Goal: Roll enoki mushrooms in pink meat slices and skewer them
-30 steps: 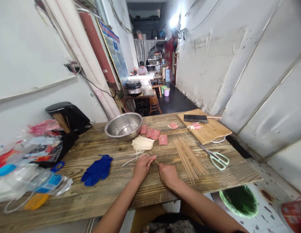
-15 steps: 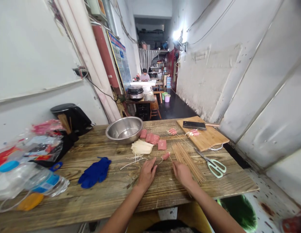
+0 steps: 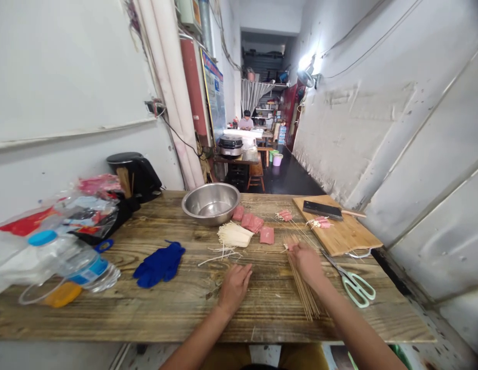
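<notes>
My left hand (image 3: 235, 289) rests on the wooden table with its fingers stretched out, holding nothing. Over the top of a bundle of thin bamboo skewers (image 3: 306, 300), my right hand (image 3: 309, 264) is closed on a small pink meat roll (image 3: 290, 247), partly hidden by the fingers. Beyond my left hand lies a clump of enoki mushrooms (image 3: 236, 235), with a few loose strands in front. Several flat slices of pink meat (image 3: 252, 223) lie behind it, one slice (image 3: 267, 235) set apart. A skewered meat roll (image 3: 284, 215) lies farther back.
A steel bowl (image 3: 185, 209) stands at the back. On the right, a cutting board (image 3: 352, 239) carries a cleaver (image 3: 322, 210) and more rolls (image 3: 319, 222); scissors (image 3: 359, 289) lie in front. At left are a blue glove (image 3: 159, 264) and a water bottle (image 3: 88, 272).
My right hand has moved away from my left hand to the skewer bundle, taking the meat roll along. The left hand stays on the table. The camera view has turned left.
</notes>
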Demonstrator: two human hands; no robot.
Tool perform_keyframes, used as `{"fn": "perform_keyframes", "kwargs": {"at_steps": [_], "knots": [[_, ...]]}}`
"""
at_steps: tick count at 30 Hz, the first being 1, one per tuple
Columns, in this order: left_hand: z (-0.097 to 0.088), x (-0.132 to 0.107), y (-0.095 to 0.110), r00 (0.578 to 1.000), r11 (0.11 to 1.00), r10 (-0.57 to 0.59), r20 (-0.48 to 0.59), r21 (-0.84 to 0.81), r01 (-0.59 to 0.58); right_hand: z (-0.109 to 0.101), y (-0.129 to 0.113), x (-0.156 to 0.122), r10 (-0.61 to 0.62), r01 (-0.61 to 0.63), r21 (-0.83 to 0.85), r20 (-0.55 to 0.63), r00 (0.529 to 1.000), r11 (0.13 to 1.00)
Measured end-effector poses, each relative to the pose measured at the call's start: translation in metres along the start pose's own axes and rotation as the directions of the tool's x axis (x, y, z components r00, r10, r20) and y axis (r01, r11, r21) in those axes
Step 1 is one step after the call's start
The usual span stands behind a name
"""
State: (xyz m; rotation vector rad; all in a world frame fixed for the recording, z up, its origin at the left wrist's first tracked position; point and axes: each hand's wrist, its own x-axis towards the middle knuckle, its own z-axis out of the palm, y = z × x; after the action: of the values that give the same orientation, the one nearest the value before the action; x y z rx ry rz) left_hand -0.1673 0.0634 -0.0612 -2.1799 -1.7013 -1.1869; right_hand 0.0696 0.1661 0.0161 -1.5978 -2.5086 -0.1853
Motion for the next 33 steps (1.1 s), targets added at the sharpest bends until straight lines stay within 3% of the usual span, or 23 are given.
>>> {"fn": "perform_keyframes", "kwargs": {"at_steps": [3,6,12,16,21,23,25,27,30,33], "knots": [[-0.002,0.001,0.004,1.000,0.999,-0.007,0.004,0.036,0.007,0.006,-0.027,0.037,-0.238,0.239,0.123,-0.020,0.971,0.963],[-0.003,0.002,0.006,1.000,0.999,-0.021,0.024,0.032,0.020,0.022,-0.040,0.069,-0.357,0.356,0.208,-0.035,0.933,0.911],[-0.003,0.002,0.005,0.998,0.999,-0.038,0.055,0.007,0.038,0.043,-0.024,0.098,-0.486,0.464,0.366,-0.038,0.873,0.807],[-0.001,0.002,0.004,0.996,0.998,-0.058,0.062,-0.009,0.059,0.047,-0.013,0.103,-0.507,0.472,0.414,-0.030,0.862,0.779],[0.002,0.002,0.005,0.995,0.995,-0.081,0.054,-0.051,0.084,0.045,-0.013,0.108,-0.443,0.422,0.396,-0.041,0.895,0.815],[0.002,0.003,0.004,0.996,0.992,-0.089,0.032,-0.085,0.091,0.037,-0.017,0.110,-0.353,0.359,0.402,-0.092,0.931,0.842],[0.001,0.003,0.001,0.993,0.985,-0.117,-0.019,-0.128,0.114,0.026,-0.024,0.106,-0.234,0.285,0.423,-0.170,0.957,0.860],[-0.004,0.001,-0.002,0.980,0.973,-0.182,-0.082,-0.160,0.167,0.015,-0.037,0.090,-0.212,0.300,0.448,-0.237,0.948,0.842],[-0.015,-0.009,-0.006,0.953,0.953,-0.278,-0.123,-0.159,0.258,0.006,-0.066,0.042,-0.387,0.461,0.470,-0.251,0.887,0.753],[-0.028,-0.019,-0.007,0.946,0.946,-0.306,-0.105,-0.141,0.291,0.008,-0.091,-0.005,-0.625,0.600,0.449,-0.111,0.773,0.662]]}}
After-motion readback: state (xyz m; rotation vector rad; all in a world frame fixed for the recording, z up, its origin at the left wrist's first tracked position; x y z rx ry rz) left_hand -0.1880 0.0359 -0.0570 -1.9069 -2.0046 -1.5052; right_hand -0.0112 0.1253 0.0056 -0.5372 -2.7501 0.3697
